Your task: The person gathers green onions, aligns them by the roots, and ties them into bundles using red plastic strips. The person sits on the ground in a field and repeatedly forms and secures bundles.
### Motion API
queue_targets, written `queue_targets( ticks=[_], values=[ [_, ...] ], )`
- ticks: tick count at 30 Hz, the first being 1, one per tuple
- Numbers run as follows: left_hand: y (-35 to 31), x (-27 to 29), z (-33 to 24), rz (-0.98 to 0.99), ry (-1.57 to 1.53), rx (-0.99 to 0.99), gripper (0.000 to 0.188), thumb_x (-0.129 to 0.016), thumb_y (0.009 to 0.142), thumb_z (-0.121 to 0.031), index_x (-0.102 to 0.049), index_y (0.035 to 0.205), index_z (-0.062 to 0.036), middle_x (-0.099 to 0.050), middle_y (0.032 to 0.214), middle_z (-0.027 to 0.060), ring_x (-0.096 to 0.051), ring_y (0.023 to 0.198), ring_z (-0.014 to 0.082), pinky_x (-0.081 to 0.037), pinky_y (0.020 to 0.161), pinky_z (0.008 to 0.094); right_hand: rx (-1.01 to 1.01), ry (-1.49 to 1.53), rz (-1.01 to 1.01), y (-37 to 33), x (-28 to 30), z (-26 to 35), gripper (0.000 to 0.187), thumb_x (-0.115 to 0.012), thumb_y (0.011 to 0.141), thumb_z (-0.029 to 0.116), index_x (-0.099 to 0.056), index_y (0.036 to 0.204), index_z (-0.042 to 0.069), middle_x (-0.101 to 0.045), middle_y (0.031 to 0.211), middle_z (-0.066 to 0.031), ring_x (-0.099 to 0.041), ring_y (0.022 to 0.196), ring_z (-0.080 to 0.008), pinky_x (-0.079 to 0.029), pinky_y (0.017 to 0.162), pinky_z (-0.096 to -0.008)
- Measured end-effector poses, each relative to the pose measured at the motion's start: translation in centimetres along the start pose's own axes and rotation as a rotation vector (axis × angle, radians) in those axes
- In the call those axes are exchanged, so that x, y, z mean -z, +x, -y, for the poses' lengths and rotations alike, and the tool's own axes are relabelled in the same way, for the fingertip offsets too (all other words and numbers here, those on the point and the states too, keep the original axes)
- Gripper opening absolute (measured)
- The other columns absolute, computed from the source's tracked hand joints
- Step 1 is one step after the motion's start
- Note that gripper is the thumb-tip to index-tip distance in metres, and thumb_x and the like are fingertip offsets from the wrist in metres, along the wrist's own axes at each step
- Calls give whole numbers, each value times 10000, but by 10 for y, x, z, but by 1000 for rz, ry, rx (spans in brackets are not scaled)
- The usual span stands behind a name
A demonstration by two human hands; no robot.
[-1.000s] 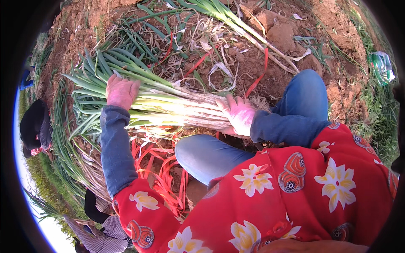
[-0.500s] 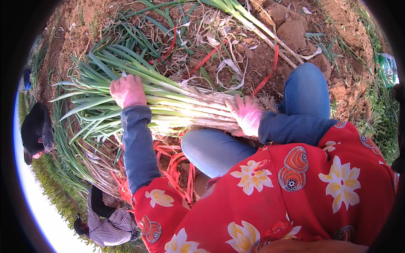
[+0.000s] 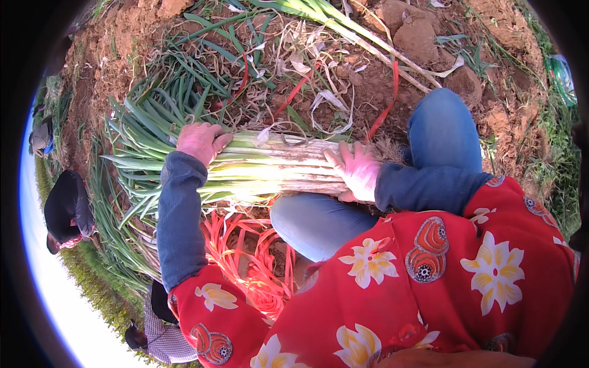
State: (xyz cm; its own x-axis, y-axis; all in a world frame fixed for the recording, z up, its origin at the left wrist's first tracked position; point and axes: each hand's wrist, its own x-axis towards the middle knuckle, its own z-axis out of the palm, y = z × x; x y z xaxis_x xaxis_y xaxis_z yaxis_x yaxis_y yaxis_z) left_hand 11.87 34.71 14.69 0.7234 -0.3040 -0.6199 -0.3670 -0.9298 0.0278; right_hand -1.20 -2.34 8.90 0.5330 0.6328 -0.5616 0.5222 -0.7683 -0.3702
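Left hand: the left hand (image 3: 199,141) is pressing down on the bundle of green onions (image 3: 245,168), fingers curled over the stalks just where the pale stems are turning green.
Right hand: the right hand (image 3: 356,172) is lying flat and open against the white root end of the same bundle, palm pushing on it, gripping nothing.
Bundle: it is lying crosswise on the red soil (image 3: 380,92) in front of the person's knees, leaves fanning out to the left.
Red ties: a heap of red plastic strips (image 3: 257,257) is sitting just below the bundle, beside the blue-jeaned knee (image 3: 442,132).
Further off: loose green onions (image 3: 343,27) are lying at the top, well apart.
Others: a crouching person in dark clothing (image 3: 67,208) is working at the far left.
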Motion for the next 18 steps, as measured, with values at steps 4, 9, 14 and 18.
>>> queue_targets(
  ticks=[4,9,14,18],
  values=[
    [-20,-2,-1,-65,-68,36,384,-615,927,-391,-668,1239,-174,-671,1099,110,-600,1083,346,-441,987,461,8,27,15,-2,-2,-4,1224,-807,707,573,-149,1608,71,-318,1534,-309,-452,1265,-512,-418,973,-627],
    [-33,-38,-5,-198,35,158,488,-619,907,-387,-604,1366,-222,-581,1386,150,-486,1335,357,-317,1164,471,18,9,4,0,-8,-4,1217,-804,713,593,-137,1613,120,-310,1542,-314,-463,1251,-552,-406,961,-726],
    [-27,-38,-15,-221,-76,182,452,-607,921,-351,-608,1351,-212,-577,1398,160,-501,1332,326,-311,1170,464,41,65,30,2,-3,-6,1201,-795,730,589,-134,1612,112,-315,1541,-315,-452,1275,-549,-419,966,-703],
    [-21,-64,-102,-416,-63,23,436,-655,886,-439,-685,1250,-201,-599,1363,159,-504,1311,328,-302,1161,485,29,69,65,1,-5,-8,1200,-789,734,600,-139,1609,96,-335,1529,-307,-445,1285,-529,-437,972,-667]
  ],
)
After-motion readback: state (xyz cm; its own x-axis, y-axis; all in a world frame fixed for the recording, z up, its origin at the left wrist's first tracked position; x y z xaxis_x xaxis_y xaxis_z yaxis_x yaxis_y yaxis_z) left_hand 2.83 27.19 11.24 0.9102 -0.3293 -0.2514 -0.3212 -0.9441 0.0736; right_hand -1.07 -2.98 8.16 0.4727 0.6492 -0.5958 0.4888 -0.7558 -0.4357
